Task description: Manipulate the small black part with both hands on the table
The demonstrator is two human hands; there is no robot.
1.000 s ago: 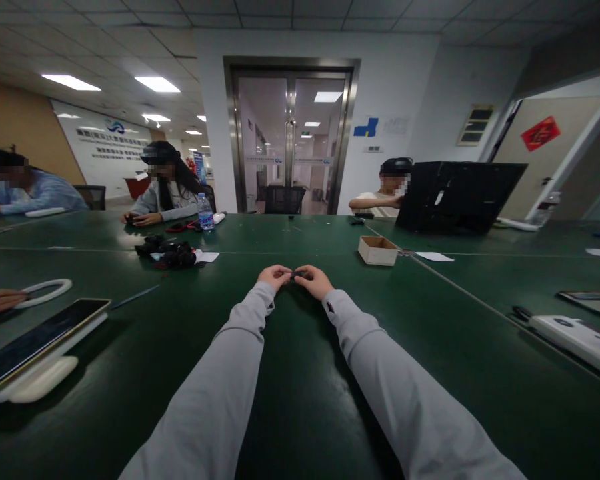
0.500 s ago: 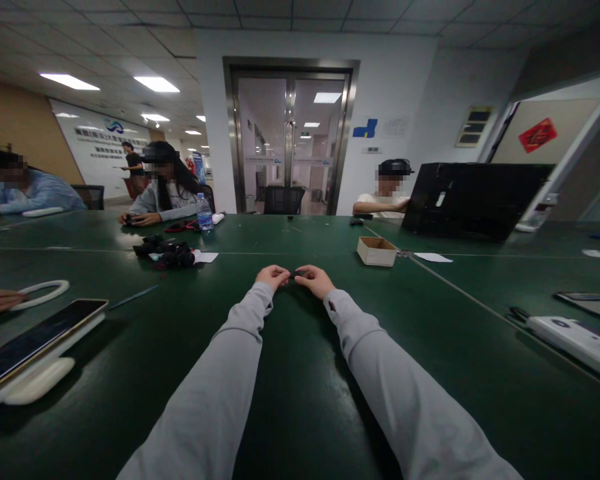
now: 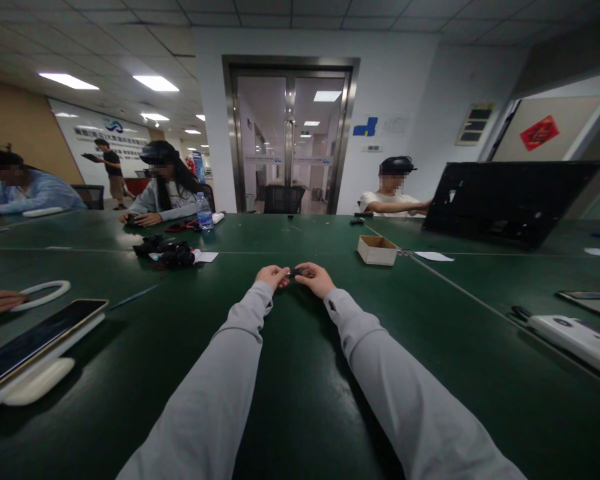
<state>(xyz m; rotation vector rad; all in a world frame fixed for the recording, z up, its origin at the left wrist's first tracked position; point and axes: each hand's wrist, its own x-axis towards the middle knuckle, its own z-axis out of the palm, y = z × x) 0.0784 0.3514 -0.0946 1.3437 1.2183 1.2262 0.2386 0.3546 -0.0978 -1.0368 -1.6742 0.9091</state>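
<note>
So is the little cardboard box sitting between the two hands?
No, the cardboard box sits off to the right of both hands on the green table.

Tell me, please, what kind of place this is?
Probably an office meeting room: a long green table shared by seated people, glass double doors behind, and panel ceiling lights.

Both arms in grey sleeves stretch forward over the green table. The left hand and right hand meet fingertip to fingertip, pinching a small dark part between them, low over the table. Beyond the hands and to their right sits a small cardboard box; to their left lies a pile of black items. Nearer and far left of the hands, a phone rests on a white stand, beside a white ring.
</note>
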